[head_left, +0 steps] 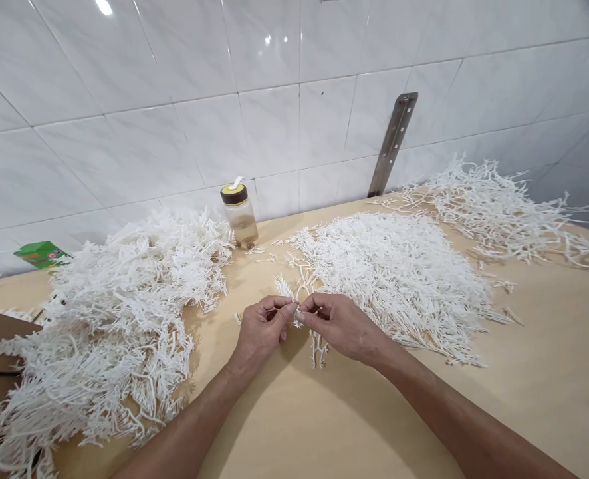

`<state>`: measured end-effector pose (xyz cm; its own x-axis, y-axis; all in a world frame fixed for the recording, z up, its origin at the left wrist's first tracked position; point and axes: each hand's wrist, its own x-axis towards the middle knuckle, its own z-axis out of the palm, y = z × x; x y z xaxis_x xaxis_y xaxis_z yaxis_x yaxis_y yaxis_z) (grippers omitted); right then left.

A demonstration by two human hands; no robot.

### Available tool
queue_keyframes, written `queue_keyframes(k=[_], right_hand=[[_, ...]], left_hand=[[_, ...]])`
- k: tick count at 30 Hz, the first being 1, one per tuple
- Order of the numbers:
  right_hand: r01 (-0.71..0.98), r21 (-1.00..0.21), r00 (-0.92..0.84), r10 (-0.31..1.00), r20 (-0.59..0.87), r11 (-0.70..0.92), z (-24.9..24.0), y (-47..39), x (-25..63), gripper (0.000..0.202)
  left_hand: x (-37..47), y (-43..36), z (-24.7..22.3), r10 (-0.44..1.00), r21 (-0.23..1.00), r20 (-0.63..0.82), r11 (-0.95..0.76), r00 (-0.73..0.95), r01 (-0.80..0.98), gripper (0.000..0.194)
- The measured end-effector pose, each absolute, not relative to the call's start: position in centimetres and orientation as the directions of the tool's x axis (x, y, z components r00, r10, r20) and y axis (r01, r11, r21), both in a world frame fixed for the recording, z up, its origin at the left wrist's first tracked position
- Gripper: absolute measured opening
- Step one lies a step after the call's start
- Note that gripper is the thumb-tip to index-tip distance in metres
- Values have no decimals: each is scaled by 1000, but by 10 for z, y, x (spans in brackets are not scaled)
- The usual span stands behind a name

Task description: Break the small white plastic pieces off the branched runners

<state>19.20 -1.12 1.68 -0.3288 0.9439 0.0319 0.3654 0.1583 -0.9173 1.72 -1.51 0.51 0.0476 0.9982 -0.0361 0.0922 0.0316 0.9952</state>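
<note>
Both hands meet near the middle of the table, fingertips almost touching. Between thumb and forefinger, my left hand (264, 324) pinches a white branching plastic sprig (284, 287) whose tip sticks up past the fingers. My right hand (342, 324) is closed in a pinch on a white branched stem (318, 349); part of it loops above the fingers and a forked end hangs below. The fingers hide where the two pieces come together, so whether they are joined cannot be made out. Just beyond my right hand lies a broad heap of small white sprigs (399, 273).
A tall pile of white branching pieces (139, 293) covers the left side. Longer bare white stems (504, 213) are heaped at the far right. A lidded bottle (242, 216) stands by the tiled wall, left of a metal bracket (393, 146). A green packet (40, 254) sits at far left.
</note>
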Motion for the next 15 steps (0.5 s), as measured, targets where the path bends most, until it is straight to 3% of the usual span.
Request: queue_keyframes(k=[9, 15], right_hand=[[313, -948, -260, 965, -28, 57, 8, -8, 188, 21], [406, -904, -154, 985, 74, 132, 3, -9, 185, 13]], left_hand=[[16, -16, -5, 985, 962, 154, -169, 83, 216, 30], [16, -16, -2, 988, 962, 94, -121, 119, 247, 29]])
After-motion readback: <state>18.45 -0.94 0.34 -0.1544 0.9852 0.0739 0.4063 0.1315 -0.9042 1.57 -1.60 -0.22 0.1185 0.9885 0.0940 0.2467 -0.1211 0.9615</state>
